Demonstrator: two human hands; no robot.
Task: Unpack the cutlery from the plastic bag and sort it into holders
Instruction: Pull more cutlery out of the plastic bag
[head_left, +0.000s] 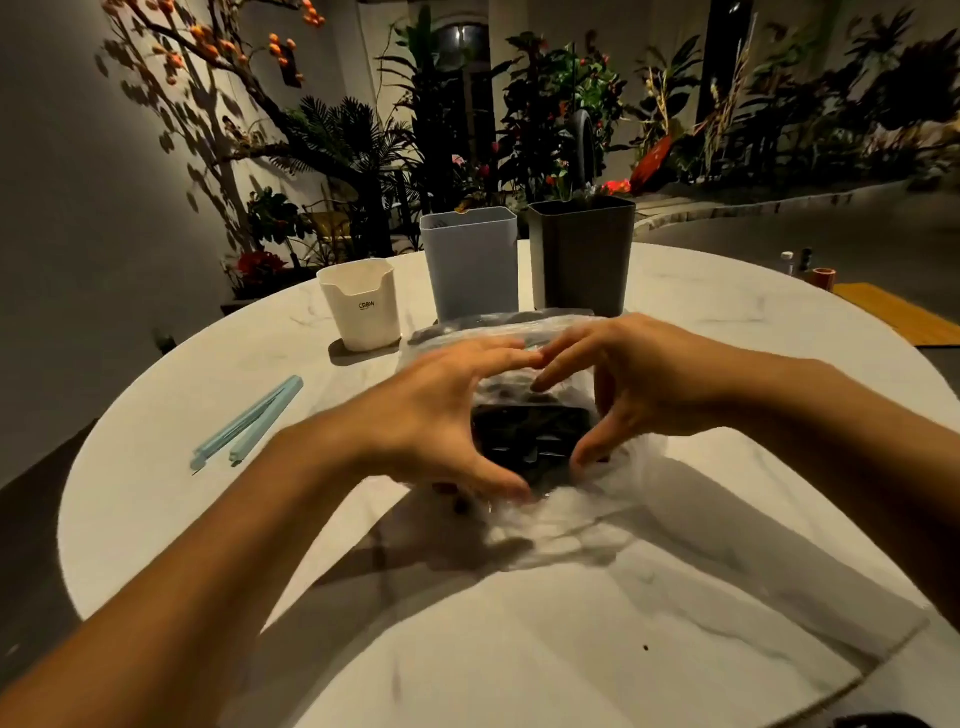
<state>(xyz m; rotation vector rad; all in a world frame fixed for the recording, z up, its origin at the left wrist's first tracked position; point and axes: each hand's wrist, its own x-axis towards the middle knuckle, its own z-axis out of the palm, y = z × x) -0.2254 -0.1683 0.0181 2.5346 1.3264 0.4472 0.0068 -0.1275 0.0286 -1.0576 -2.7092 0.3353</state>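
Cutlery, dark and only half legible through a crinkled clear plastic bag (524, 436), lies at the middle of a round white marble bench (727, 322), framed by a person's two bare hands. The left hand (441, 415) spreads over the bag's near left side, thumb down at the front edge, fingers (498, 351) extended and apart; the right hand (644, 379) mirrors it, fingers (563, 364) straight and reaching to the bag's top. Neither appears to be clamped on anything, though blur makes the contact hard to judge. The unpacking looks barely begun: the pieces seem to sit inside the plastic, and sorting is all ahead. Behind the bag stand three holders: a short cream plastic cup (361, 306) at the left, a tall blue-grey rectangular bin (470, 262) in the middle, and a tall dark grey bin (582, 254) just beside it. Their contents cannot be seen from this angle. Pale blue slender sticks (249, 423) lie apart at the left.
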